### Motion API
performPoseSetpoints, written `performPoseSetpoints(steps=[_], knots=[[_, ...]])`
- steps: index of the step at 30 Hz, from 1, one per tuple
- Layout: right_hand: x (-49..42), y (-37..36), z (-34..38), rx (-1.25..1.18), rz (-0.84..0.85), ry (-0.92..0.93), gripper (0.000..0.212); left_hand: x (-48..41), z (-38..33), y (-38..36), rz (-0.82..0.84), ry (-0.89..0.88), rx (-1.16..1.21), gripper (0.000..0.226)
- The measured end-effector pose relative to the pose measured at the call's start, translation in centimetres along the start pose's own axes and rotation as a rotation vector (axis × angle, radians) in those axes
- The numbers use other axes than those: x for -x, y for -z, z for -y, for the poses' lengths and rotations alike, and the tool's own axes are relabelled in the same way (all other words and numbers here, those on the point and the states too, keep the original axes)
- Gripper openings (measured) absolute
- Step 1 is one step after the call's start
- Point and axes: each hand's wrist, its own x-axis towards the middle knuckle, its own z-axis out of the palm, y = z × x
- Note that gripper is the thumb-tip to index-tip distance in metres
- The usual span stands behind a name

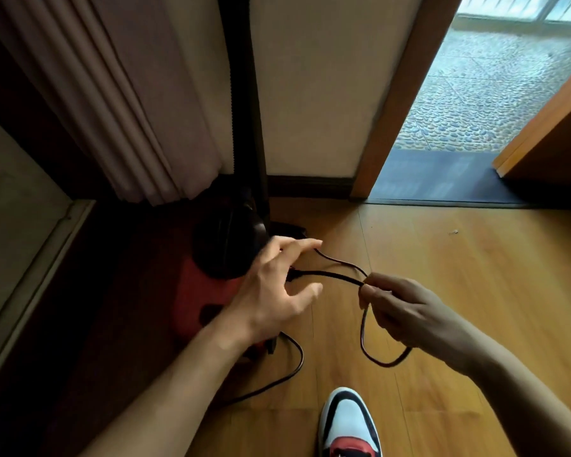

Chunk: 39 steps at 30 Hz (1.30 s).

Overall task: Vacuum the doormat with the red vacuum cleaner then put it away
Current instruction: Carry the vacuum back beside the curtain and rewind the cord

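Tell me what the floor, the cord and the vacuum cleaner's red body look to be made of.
The floor: wood or wood-look laminate, semi-gloss; plank seams, grain and a soft sheen show. The cord: probably rubber or plastic sheathing, dark and matt; it bends in loose loops. The vacuum cleaner body: likely moulded plastic, red and smooth, though the dim corner leaves it unsure.

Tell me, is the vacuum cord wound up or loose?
Loose: the cord hangs in open loops between the left hand and the right hand, which pinches it.
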Motion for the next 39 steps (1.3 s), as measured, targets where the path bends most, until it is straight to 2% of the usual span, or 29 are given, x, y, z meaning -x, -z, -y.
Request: performPoseSetpoints(steps=[2, 6, 8, 10, 13, 16, 19, 23, 28, 30, 32, 35, 37, 39], knots=[[1.3, -0.3, -0.2, -0.029, 0.02, 0.087, 0.031, 0.4, -0.9, -1.1, 0.135, -0.122, -0.073, 0.054], [3.8, -0.1, -1.3, -0.037, 0.03, 0.19, 0.032, 1.1, -2.2, -2.2, 0.227, -0.271, 0.152, 0.022], [5.1, 0.3, -2.1, 0.02, 0.042, 0.174, 0.036, 2.3, -2.2, -2.9, 0.279, -0.297, 0.185, 0.018], [6.4, 0.8, -3.0, 0.038, 0.14, 0.052, 0.042, 4.4, -1.5, -3.9, 0.326, -0.299, 0.185, 0.016], [7.0, 0.2, -4.7, 0.073, 0.4, -0.238, 0.047, 8.1, 0.5, -5.8, 0.421, -0.213, 0.144, 0.015], [5.3, -2.5, -6.6, 0.232, 0.537, -0.339, 0.042, 10.8, 3.6, -8.0, 0.46, -0.113, 0.062, 0.019], [3.2, -5.5, -8.6, 0.326, 0.59, -0.343, 0.041, 12.9, 6.8, -9.5, 0.404, -0.017, -0.034, 0.019], [1.8, -8.3, -11.0, 0.255, 0.639, -0.378, 0.031, 15.6, 9.5, -10.2, 0.326, 0.008, -0.1, 0.017], [0.0, -11.2, -12.1, 0.384, 0.571, -0.137, 0.023, 17.4, 11.1, -9.0, 0.282, 0.058, -0.161, 0.022], [-1.0, -12.2, -11.9, 0.356, 0.5, -0.071, 0.019, 18.2, 11.3, -8.1, 0.21, 0.088, -0.162, 0.028], [-2.1, -13.2, -11.5, 0.325, 0.398, -0.006, 0.016, 18.9, 11.5, -6.9, -0.016, 0.125, -0.192, 0.027], [-3.5, -14.9, -11.4, 0.4, 0.196, 0.139, 0.014, 18.8, 11.8, -4.3, -0.362, 0.164, -0.336, 0.022], [-4.0, -16.0, -11.1, 0.483, 0.081, 0.246, 0.012, 17.8, 12.1, -2.5, -0.425, 0.141, -0.484, 0.028], [-4.4, -17.1, -10.2, 0.461, 0.018, 0.277, 0.016, 16.3, 12.1, -0.7, -0.41, 0.062, -0.628, 0.04]])
